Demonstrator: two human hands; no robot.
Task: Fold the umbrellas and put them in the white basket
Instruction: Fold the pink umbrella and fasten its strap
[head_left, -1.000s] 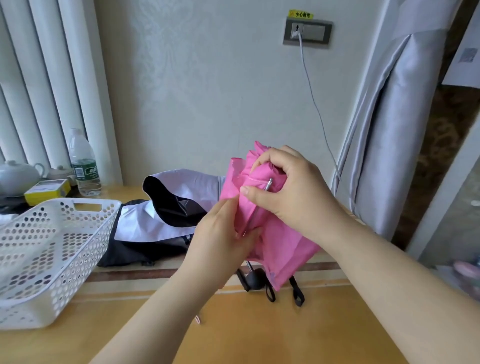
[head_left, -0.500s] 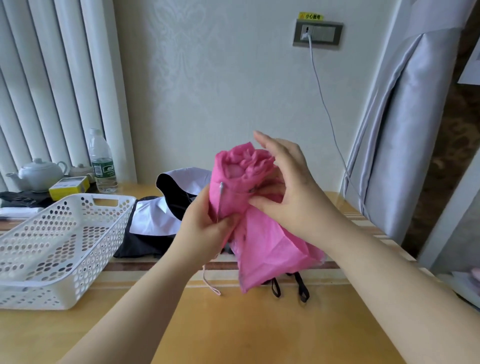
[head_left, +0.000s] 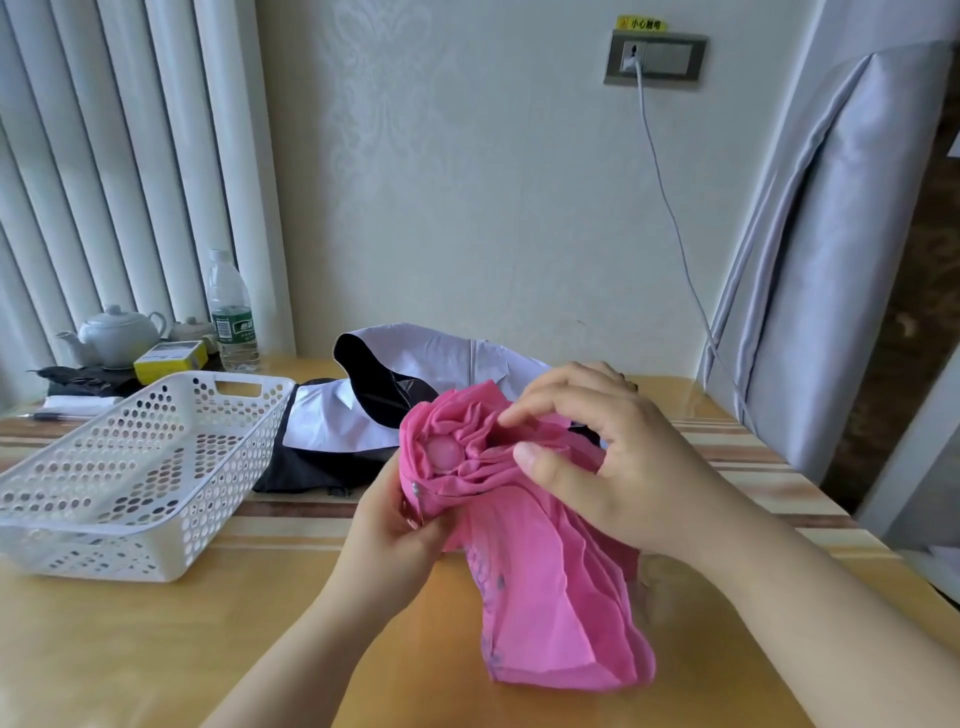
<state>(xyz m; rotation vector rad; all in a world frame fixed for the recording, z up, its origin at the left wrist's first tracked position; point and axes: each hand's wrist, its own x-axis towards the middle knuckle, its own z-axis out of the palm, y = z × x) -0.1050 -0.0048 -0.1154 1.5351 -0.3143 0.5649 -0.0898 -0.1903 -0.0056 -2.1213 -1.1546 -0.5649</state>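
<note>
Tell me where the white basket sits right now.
In the head view, the white basket sits on the wooden table at the left, just left of the black-and-white umbrella and in front of the teapot.

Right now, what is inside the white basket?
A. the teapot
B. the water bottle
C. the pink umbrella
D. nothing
D: only bare holes show through the white basket; both hands hold the pink umbrella over the table, and the water bottle and teapot stand behind the basket.
</note>
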